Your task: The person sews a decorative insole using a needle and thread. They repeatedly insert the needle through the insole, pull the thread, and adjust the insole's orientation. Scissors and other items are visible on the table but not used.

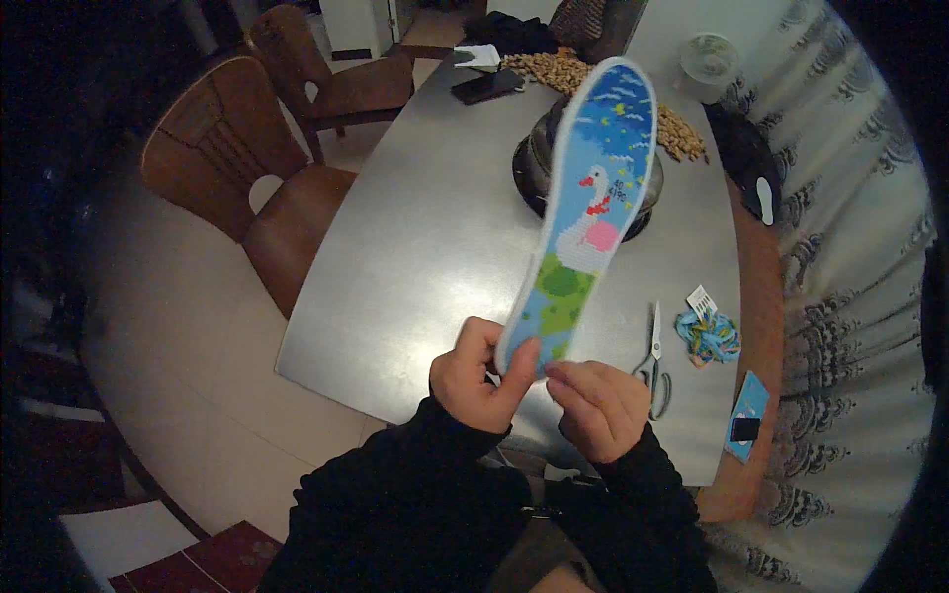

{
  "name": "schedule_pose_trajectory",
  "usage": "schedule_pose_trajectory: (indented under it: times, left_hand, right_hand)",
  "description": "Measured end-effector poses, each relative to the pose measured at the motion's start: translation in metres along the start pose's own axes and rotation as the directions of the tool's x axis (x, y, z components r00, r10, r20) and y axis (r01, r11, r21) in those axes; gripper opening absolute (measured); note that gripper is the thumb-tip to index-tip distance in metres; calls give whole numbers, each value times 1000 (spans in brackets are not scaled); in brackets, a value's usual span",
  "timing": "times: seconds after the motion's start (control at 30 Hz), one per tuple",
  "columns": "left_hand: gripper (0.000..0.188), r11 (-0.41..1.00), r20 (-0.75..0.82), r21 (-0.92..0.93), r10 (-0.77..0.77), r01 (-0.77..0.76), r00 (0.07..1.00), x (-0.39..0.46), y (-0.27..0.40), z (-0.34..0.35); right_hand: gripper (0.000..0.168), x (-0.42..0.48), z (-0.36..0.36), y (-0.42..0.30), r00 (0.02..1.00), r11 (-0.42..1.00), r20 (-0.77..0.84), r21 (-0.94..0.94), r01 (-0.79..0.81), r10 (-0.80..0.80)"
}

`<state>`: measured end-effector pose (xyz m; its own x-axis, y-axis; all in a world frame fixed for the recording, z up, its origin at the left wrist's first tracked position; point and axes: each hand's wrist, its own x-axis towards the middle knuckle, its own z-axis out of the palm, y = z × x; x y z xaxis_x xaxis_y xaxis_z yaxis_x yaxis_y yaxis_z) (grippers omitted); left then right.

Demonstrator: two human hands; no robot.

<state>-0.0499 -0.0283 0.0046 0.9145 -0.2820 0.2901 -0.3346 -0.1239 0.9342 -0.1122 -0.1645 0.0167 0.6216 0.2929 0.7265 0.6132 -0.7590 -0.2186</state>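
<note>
An embroidered shoe insole (pixel 586 222) with a white rim stands raised before me, its narrow end down. It bears a white swan, a pink round patch, green patches and a blue upper part. My left hand (pixel 482 378) grips the lower end, thumb on the front face. The thumb and fingers of my right hand (pixel 600 408) are pinched together at the insole's lower right edge. Whether a needle or thread sits between those fingertips is too small to tell. Scissors (pixel 655 352) lie on the table right of my right hand, beside a bundle of multicoloured thread (pixel 708 337) with a white tag.
Behind the insole, a dark round pot (pixel 530 178) stands on the metallic-looking table (pixel 400 296). Peanuts (pixel 549 70) and a phone (pixel 488 87) lie at the far end. Wooden chairs (pixel 222 148) line the left side. A blue packet (pixel 749 415) rests near the curtain (pixel 823 356) at right.
</note>
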Motion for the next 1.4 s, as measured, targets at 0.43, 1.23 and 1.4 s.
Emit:
schedule_pose_trajectory:
  times: [0.43,1.23,1.4]
  left_hand:
    - [21,893,-143,449,114,-38,983,21,-59,-5]
    - [22,851,62,-473,-225,227,972,10,-1,-11]
    - [22,877,-11,-451,-187,162,982,0,23,-7]
  right_hand:
    - [23,-15,-58,11,598,623,-435,769,-142,674]
    - [20,3,-15,-12,843,846,-72,84,-527,533]
    - [31,16,-11,-24,906,911,-180,-89,-402,382]
